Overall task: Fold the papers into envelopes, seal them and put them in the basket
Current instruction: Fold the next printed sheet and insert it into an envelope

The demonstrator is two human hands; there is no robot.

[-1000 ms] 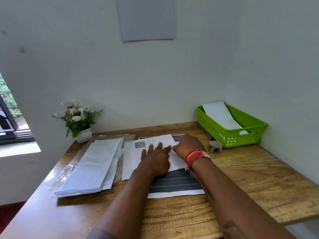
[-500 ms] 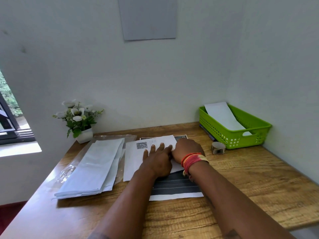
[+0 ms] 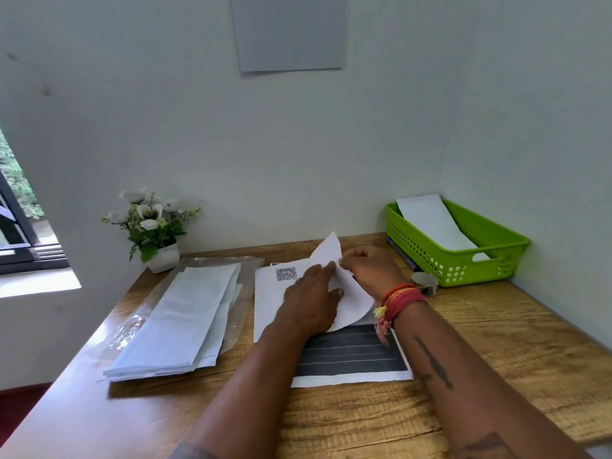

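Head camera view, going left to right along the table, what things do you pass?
Flower pot → stack of white envelopes → QR-code paper → tape roll → green basket.

Your right hand (image 3: pixel 367 270) has now lifted the right side of the paper (image 3: pixel 347 293), which before lay flat under both hands.

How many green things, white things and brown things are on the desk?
Green: 1, the basket
White: 4, the pot, the pile of envelopes, the paper being folded, the envelope in the basket
Brown: 1, the tape roll
Total: 6
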